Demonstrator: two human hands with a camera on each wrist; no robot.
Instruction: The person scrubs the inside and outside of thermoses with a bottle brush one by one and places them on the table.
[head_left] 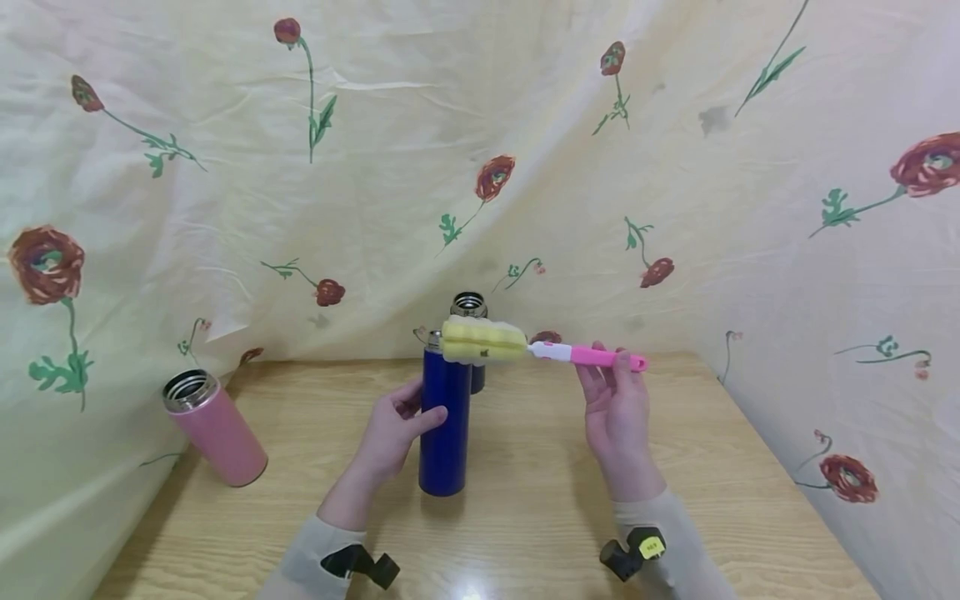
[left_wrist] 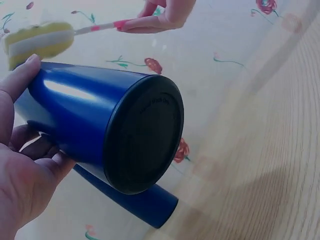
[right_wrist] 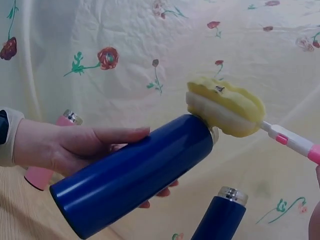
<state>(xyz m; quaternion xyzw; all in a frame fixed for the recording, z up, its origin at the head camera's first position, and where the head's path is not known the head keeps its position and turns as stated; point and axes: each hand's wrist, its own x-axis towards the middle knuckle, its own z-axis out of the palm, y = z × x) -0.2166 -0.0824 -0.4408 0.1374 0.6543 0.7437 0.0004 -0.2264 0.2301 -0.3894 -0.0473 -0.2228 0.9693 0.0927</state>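
My left hand (head_left: 397, 425) grips a dark blue bottle (head_left: 444, 433) round its middle and holds it above the table, its black base showing in the left wrist view. My right hand (head_left: 617, 408) pinches the pink end of a sponge bottle brush (head_left: 551, 351) with a white and pink handle. The brush's yellow and white sponge head (right_wrist: 225, 107) lies sideways at the top of the held bottle, covering most of its mouth. In the right wrist view only a sliver of the steel neck (right_wrist: 215, 134) shows beneath the sponge.
A second blue bottle (right_wrist: 220, 217) with a steel neck stands behind the held one. To the left, an uncapped pink bottle (head_left: 225, 437) stands on the wooden table (head_left: 525, 533). Flower-printed cloth (head_left: 390, 208) hangs behind and along both sides.
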